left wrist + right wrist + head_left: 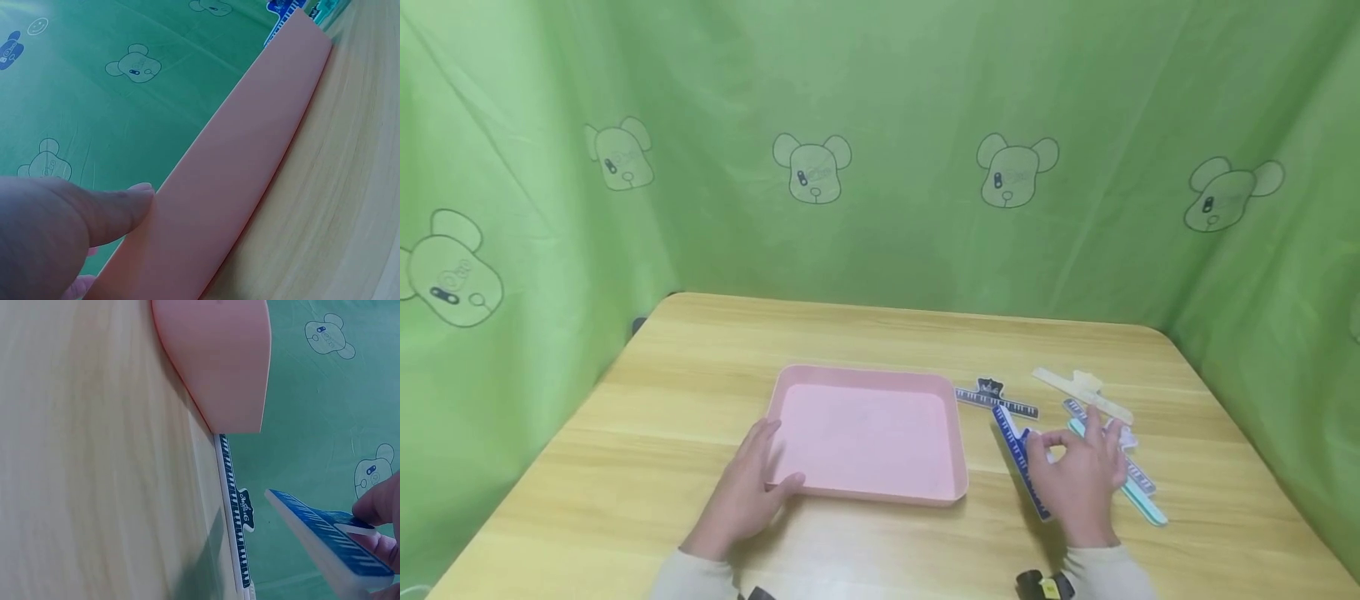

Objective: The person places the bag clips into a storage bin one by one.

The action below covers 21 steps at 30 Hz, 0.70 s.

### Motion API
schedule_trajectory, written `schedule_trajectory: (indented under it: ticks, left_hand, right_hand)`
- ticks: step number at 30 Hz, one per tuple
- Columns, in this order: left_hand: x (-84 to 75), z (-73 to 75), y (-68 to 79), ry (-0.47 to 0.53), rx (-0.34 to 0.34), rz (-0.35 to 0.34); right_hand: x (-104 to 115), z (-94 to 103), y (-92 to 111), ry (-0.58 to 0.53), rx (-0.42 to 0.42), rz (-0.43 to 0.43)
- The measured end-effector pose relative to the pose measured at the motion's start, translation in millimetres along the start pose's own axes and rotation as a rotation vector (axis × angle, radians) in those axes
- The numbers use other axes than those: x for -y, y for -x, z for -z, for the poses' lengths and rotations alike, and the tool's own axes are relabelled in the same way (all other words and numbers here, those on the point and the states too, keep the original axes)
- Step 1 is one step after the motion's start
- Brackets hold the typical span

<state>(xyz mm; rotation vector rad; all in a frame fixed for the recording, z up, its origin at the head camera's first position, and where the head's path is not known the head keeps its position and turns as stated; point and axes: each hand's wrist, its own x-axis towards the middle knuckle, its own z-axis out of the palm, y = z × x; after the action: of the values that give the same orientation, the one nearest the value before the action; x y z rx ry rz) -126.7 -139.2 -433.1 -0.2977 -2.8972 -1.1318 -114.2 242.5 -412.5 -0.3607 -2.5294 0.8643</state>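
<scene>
Five long, flat bar clips are in view: one black with white piano keys (1017, 407), one deep blue with white piano keys (1018, 455), one purple-grey with piano keys (1139, 475), one cream (1086, 392) and one teal-and-white (1146, 506). There is one shallow, rectangular pink tray (865, 442), one wood-grain table (625, 467) and two bare hands, one left (745, 493) and one right (1081, 483), in two pale sleeves (1108, 575). In the head view, five outlined bear heads (814, 171) show plainly on the green curtain (910, 75).

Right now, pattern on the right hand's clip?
Blue clip: white piano-key marks, clearest in the head view.
</scene>
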Motion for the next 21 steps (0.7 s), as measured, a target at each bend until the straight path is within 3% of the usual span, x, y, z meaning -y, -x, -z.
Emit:
schedule_trajectory:
  ticks: [7,21]
  left_hand:
    - [-0.5,0.4,1.9,-0.006,-0.006,-0.028]
    - [1.1,-1.6,-0.5,0.005,-0.004,0.004]
  right_hand:
    - [1.9,-1.9,1.1,-0.002,-0.003,0.001]
    - [9.3,-3.0,1.8,-0.004,0.017,-0.006]
